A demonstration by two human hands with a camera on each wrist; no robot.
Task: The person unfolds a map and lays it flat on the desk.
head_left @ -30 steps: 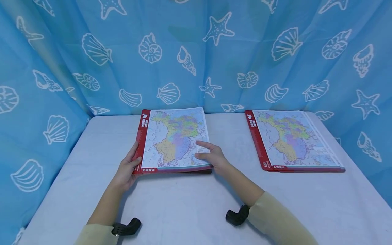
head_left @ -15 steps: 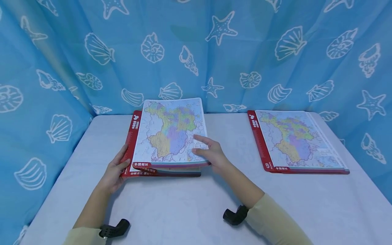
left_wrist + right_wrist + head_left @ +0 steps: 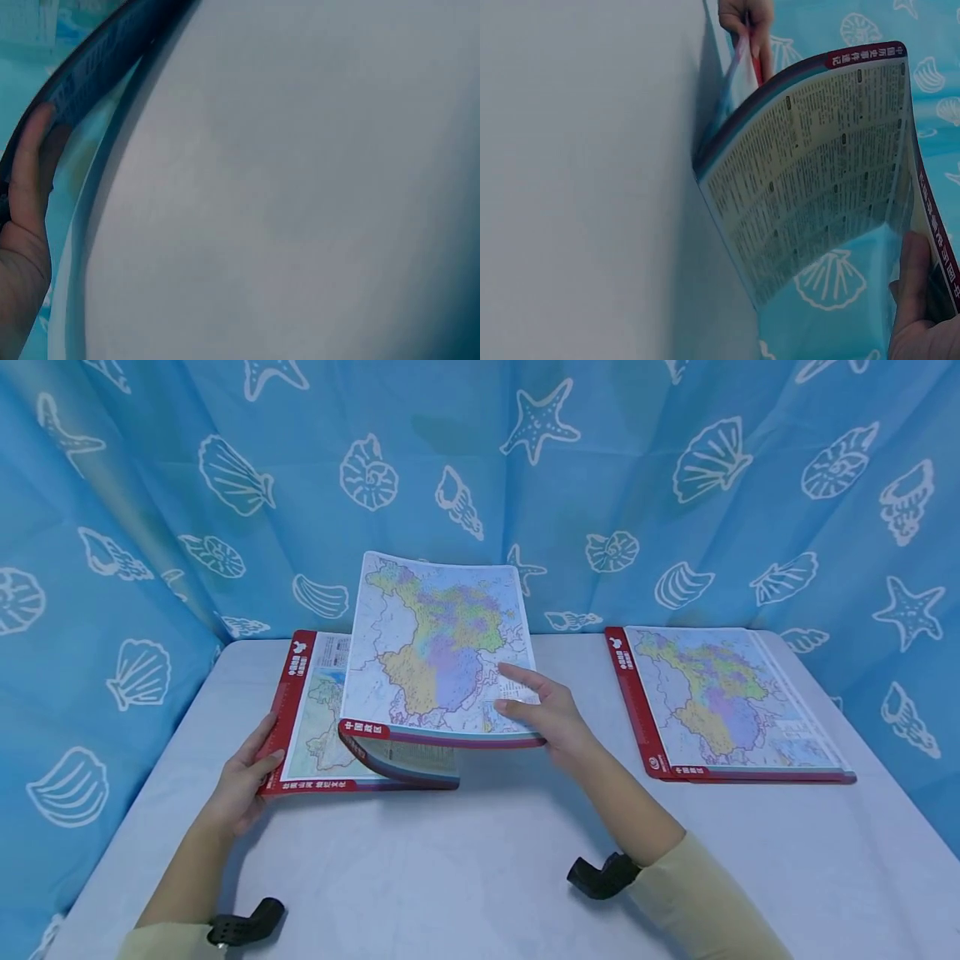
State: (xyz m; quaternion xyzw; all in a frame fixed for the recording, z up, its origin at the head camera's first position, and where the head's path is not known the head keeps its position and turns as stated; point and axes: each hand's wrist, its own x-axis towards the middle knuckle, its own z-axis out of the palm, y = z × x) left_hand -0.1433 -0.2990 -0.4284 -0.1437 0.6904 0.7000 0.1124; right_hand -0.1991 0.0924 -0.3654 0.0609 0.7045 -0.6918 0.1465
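Over the table [image 3: 465, 877], your right hand [image 3: 557, 717] pinches the top panel [image 3: 442, 652] of the folded map [image 3: 321, 727], higher than a second ago; your left hand [image 3: 242, 783] grips its red edge [image 3: 288, 685], so the map spreads wider.

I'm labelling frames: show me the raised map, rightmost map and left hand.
Raised map [image 3: 441, 647], head view: middle of its printed face.
Rightmost map [image 3: 716, 702], head view: middle of its printed face.
Left hand [image 3: 238, 785], head view: middle of the hand.
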